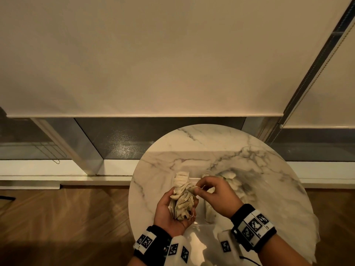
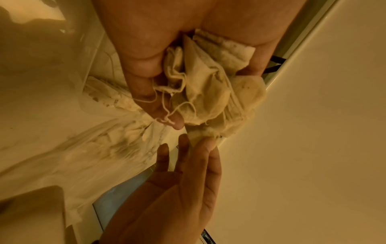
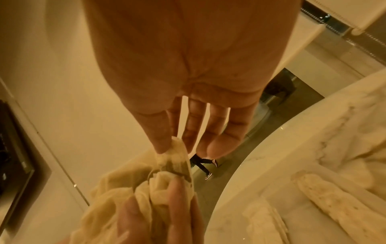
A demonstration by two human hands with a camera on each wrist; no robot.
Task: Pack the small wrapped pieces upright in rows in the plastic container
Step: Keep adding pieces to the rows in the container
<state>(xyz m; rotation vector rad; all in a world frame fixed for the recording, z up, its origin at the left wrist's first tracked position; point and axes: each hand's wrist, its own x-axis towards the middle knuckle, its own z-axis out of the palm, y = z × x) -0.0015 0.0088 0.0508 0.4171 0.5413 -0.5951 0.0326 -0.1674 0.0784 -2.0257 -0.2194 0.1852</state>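
Where the view starts, nearest the body:
Left hand (image 1: 173,212): palm up, fingers curled round a bunch of small wrapped pieces (image 1: 182,203), pale pouches with loose strings.
Right hand (image 1: 217,196): thumb and forefinger pinch one pouch at the top of that bunch; the other fingers are straight.
Plastic container (image 1: 199,223): clear, on the marble table (image 1: 269,169), under both hands; a row of pieces (image 1: 181,179) stands beyond the left hand.
Loose pile (image 1: 236,183): more pieces, right of the right hand.
Farthest: roller blind (image 1: 153,64).
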